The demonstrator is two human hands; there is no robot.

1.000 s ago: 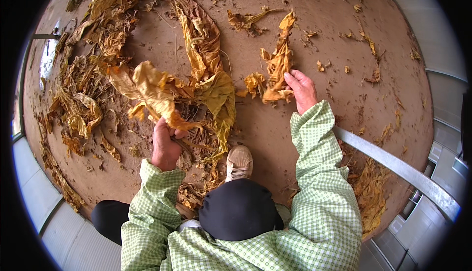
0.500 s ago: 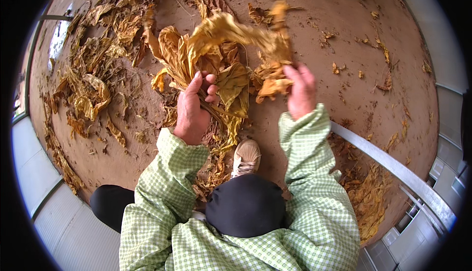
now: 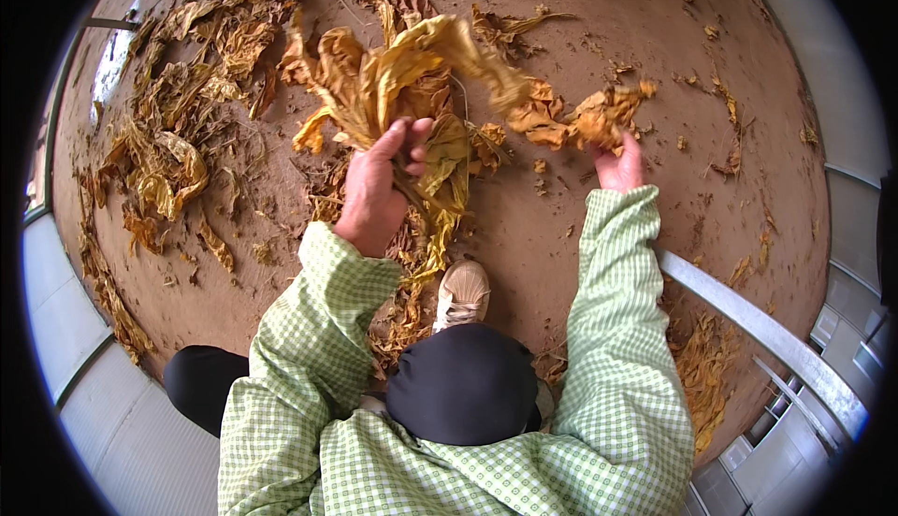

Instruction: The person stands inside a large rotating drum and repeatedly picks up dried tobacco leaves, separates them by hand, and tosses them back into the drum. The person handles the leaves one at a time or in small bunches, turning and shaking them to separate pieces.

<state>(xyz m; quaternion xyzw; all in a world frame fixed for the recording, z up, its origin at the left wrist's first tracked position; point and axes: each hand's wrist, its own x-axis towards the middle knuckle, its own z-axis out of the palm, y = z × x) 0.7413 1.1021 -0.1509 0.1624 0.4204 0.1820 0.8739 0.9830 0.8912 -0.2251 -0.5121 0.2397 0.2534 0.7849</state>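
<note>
My left hand [image 3: 376,184] is closed around the stem ends of a bunch of dried yellow-brown leaves [image 3: 351,81], which fan out above the fist. One long leaf [image 3: 449,43] stretches from that bunch toward the right. My right hand [image 3: 620,162] has its fingers closed on the crumpled orange-brown end of a dried leaf [image 3: 599,116], held out to the right; part of the fingers is hidden behind it. More limp yellow-green leaves [image 3: 447,170] hang beside my left hand, above my shoe.
Heaps of dried leaves [image 3: 178,95] lie on the brown floor [image 3: 561,226] at the left, with loose scraps at the right. A pale metal bar [image 3: 758,329] runs along my right side. My shoe [image 3: 462,291] stands below my hands. Another leaf pile [image 3: 706,376] lies beyond the right arm.
My right hand has moved to the right and away from the left one, drawing the leaf end outward. The left hand has risen slightly with its bunch.
</note>
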